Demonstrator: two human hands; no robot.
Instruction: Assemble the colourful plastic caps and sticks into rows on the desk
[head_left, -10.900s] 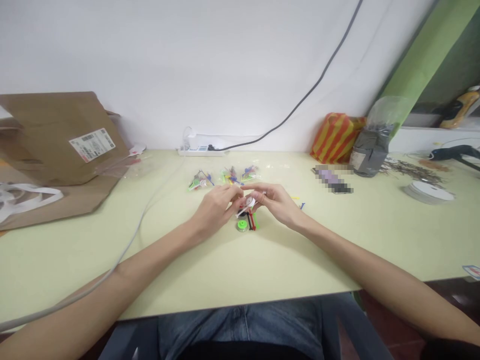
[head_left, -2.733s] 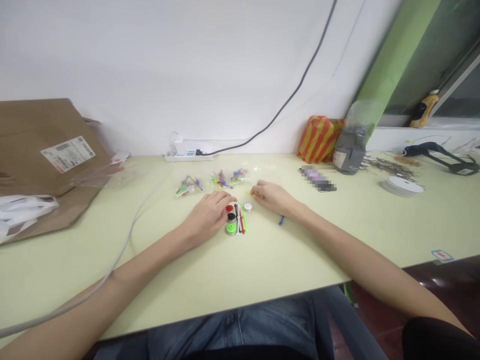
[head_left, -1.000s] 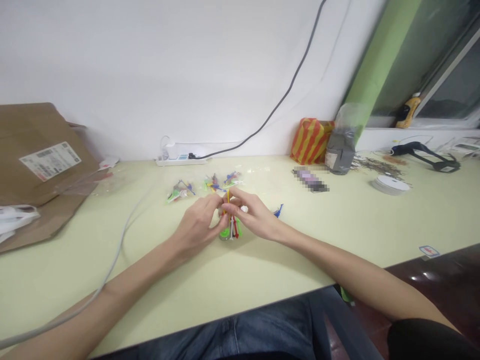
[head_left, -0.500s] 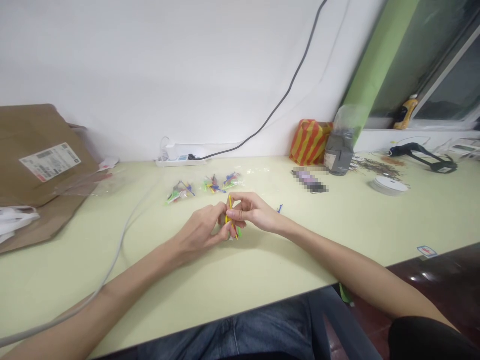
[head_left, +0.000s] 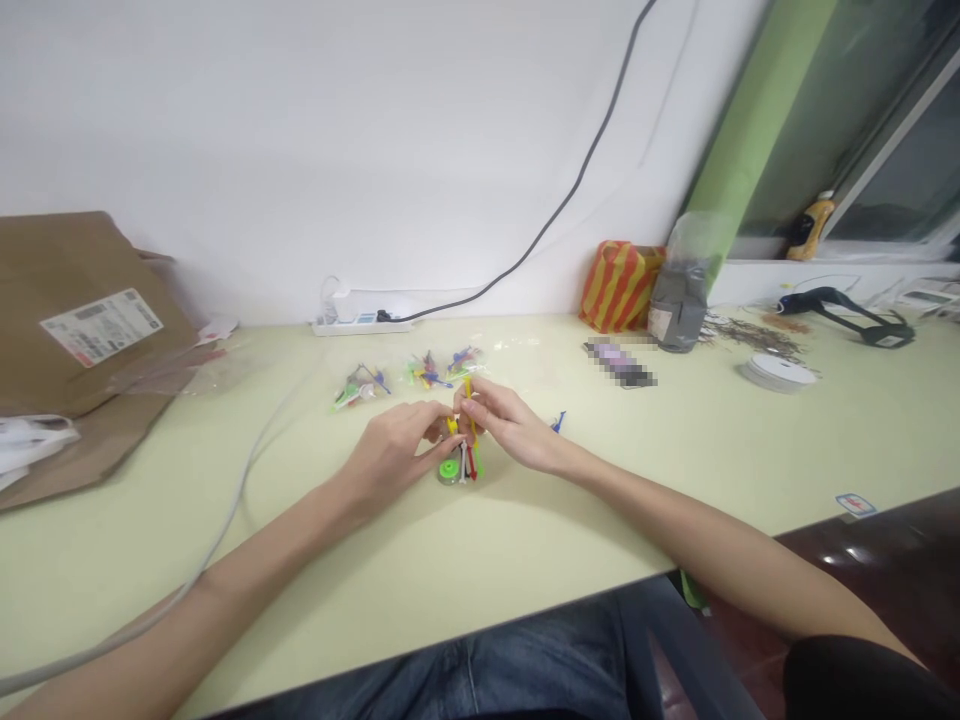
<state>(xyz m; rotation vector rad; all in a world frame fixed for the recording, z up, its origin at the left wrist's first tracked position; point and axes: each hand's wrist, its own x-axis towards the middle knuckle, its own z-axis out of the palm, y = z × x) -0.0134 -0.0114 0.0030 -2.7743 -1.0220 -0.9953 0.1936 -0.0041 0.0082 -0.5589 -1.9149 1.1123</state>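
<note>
My left hand [head_left: 397,440] is closed, thumb and fingers pinching a small yellow plastic piece [head_left: 452,426]. Close against it on the right, my right hand [head_left: 514,420] grips a thin yellow plastic stick [head_left: 467,385] that points up past the fingertips. Just under the fingers are a bright green round piece [head_left: 448,469], a white stick [head_left: 463,464] and a red arrow-like stick [head_left: 472,464]. I cannot tell whether these lie on the table or hang from the hands. Behind my right wrist lies a small blue plastic piece [head_left: 559,422].
Clear bags of colourful plastic pieces [head_left: 363,386] lie beyond my hands. A power strip [head_left: 360,323] sits by the wall. Brown paper packaging [head_left: 82,310] is at left, with a pale cable [head_left: 244,480] over my left forearm. A striped bag [head_left: 621,285] and white spool [head_left: 777,372] stand right.
The yellow stick has turned more upright and shifted slightly right with my right hand. My left fingers have drawn back a little, and the green round piece and white stick show below them.
</note>
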